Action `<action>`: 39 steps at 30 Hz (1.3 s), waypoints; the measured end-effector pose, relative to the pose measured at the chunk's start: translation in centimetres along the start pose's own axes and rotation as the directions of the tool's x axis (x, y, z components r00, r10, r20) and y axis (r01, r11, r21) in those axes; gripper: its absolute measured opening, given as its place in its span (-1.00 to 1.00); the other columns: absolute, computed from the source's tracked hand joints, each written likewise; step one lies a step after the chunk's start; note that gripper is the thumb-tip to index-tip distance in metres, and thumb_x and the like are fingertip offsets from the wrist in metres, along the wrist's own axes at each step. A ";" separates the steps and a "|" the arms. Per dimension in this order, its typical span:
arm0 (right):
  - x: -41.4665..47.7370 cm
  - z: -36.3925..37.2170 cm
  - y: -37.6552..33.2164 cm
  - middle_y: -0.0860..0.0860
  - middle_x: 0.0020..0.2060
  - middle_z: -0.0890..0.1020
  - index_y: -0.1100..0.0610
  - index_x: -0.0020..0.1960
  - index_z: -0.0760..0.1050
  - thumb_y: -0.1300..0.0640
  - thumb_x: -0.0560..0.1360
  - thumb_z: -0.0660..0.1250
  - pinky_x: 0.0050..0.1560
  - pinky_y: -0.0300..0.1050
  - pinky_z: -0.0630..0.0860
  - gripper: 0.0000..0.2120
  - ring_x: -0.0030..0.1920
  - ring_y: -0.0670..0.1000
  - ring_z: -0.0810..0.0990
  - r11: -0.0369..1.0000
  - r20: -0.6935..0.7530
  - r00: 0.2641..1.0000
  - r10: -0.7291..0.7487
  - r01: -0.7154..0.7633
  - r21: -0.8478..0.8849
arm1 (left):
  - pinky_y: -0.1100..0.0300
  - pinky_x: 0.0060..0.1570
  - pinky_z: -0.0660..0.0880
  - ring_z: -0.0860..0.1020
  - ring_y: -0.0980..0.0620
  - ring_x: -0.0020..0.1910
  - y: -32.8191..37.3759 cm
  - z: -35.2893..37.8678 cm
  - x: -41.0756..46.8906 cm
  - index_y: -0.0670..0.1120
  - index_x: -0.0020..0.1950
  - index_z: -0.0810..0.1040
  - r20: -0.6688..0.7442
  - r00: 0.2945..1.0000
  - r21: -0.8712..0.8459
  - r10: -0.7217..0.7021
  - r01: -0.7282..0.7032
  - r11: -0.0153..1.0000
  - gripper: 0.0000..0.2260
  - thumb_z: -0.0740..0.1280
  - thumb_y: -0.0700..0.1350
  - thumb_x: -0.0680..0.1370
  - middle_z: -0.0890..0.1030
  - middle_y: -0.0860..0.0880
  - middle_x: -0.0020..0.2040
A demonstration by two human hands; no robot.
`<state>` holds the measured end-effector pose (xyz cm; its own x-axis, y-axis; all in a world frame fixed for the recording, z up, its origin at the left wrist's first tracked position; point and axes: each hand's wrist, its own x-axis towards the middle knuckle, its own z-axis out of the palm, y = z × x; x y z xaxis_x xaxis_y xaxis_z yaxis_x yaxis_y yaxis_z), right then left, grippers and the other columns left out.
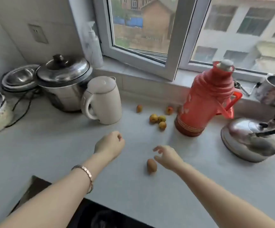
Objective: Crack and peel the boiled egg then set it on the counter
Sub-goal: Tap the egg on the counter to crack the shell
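Note:
A brown boiled egg (151, 165) lies in its shell on the pale grey counter (51, 145), near the front middle. My right hand (166, 156) hovers just right of the egg and slightly beyond it, fingers spread and curled, holding nothing. My left hand (110, 145) is further left over the counter, closed in a loose fist with nothing visible in it. A metal bracelet sits on my left wrist.
A white electric kettle (103, 100) and a steel pot (64, 81) stand at the back left. A red thermos (206, 102) and several small fruits (157, 119) are behind the egg. A steel kettle (250, 140) sits right. A dark hob (90, 214) lies at the front edge.

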<state>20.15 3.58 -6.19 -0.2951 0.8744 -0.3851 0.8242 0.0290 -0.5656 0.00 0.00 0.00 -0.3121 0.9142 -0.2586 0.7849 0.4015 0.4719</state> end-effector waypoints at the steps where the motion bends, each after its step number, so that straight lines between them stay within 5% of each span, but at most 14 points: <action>1: 0.2 1.2 0.5 0.14 0.18 0.50 0.11 0.22 0.45 0.11 0.47 0.24 0.13 -0.16 0.39 -0.67 0.17 0.09 0.49 0.999 0.033 0.999 0.025 -0.024 -0.046 | 0.13 -0.08 0.44 0.57 -0.15 0.03 -0.5 0.5 0.2 -0.06 -0.01 0.54 0.024 0.999 0.005 -0.031 0.031 1.000 -0.82 0.17 -0.09 0.49 0.64 -0.10 0.03; 6: 2.3 6.2 2.7 0.13 0.24 0.37 0.05 0.35 0.27 0.05 0.44 0.28 0.11 -0.05 0.43 -0.50 0.20 0.18 0.46 0.992 0.077 0.993 0.090 -0.082 -0.099 | 0.16 -0.13 0.42 0.55 -0.10 -0.04 -2.7 4.0 0.8 -0.04 0.03 0.53 0.072 0.992 -0.009 -0.102 0.103 0.995 -0.81 0.16 -0.11 0.51 0.62 0.00 -0.08; 14: 3.4 8.2 4.2 0.09 0.02 0.41 0.04 0.15 0.39 0.21 0.39 0.25 -0.03 -0.04 0.49 -0.67 0.02 0.15 0.47 0.999 0.020 0.999 0.036 -0.036 -0.008 | 0.15 -0.12 0.45 0.55 -0.04 -0.11 -2.5 6.1 1.0 -0.02 0.06 0.52 0.076 0.974 -0.134 -0.215 0.223 0.965 -0.79 0.16 -0.10 0.50 0.51 0.10 -0.17; 17: 3.1 7.9 5.4 0.00 0.01 0.43 0.00 0.16 0.44 0.26 0.39 0.28 -0.05 -0.16 0.45 -0.63 -0.02 0.02 0.47 0.992 -0.046 0.997 -0.064 0.069 0.102 | 0.17 -0.12 0.45 0.56 -0.02 -0.08 -2.2 6.9 0.8 -0.02 0.08 0.51 0.099 0.968 -0.147 -0.230 0.242 0.959 -0.79 0.15 -0.10 0.51 0.52 0.09 -0.11; 21: 3.1 7.9 7.1 0.07 0.03 0.52 0.02 0.20 0.48 0.23 0.40 0.30 0.02 -0.06 0.46 -0.62 0.09 0.11 0.45 0.994 0.000 0.994 -0.105 0.105 -0.016 | 0.16 -0.10 0.46 0.55 -0.01 -0.07 -2.3 7.6 0.8 -0.02 0.08 0.51 0.101 0.963 -0.165 -0.248 0.262 0.951 -0.79 0.16 -0.09 0.51 0.52 0.09 -0.10; 30: 1.4 9.5 7.9 0.00 -0.04 0.49 0.03 0.23 0.48 0.27 0.37 0.37 -0.06 -0.18 0.43 -0.56 -0.01 0.05 0.50 0.989 -0.089 0.988 -0.128 0.134 0.068 | 0.14 -0.08 0.49 0.56 0.01 -0.07 -3.2 7.5 -0.1 -0.01 0.08 0.51 0.142 0.959 -0.166 -0.245 0.267 0.949 -0.80 0.16 -0.08 0.52 0.51 0.14 -0.15; 36: 0.8 9.4 7.4 0.06 0.24 0.31 0.06 0.30 0.38 0.17 0.44 0.29 0.02 -0.20 0.40 -0.57 0.05 0.05 0.47 0.996 0.047 0.999 -0.001 -0.004 0.094 | 0.09 -0.05 0.52 0.55 0.01 -0.06 -3.9 6.4 -1.3 -0.01 0.10 0.51 0.151 0.964 -0.164 -0.218 0.242 0.956 -0.79 0.16 -0.08 0.53 0.52 0.09 -0.08; 39: 0.4 8.8 6.4 0.00 0.01 0.42 0.00 0.31 0.29 0.13 0.48 0.24 -0.06 -0.31 0.39 -0.59 -0.09 -0.04 0.45 0.936 0.059 0.992 0.109 -0.123 0.330 | 0.09 -0.07 0.52 0.56 0.01 -0.08 -4.6 6.2 -1.7 -0.02 0.10 0.51 0.156 0.963 -0.172 -0.218 0.244 0.954 -0.80 0.17 -0.09 0.53 0.53 0.09 -0.09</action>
<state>21.03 -0.16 -16.41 -0.2317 0.8420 -0.4871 0.6483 -0.2397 -0.7227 0.21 -3.74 -6.95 -0.3885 0.7845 -0.4833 0.5809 0.6157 0.5324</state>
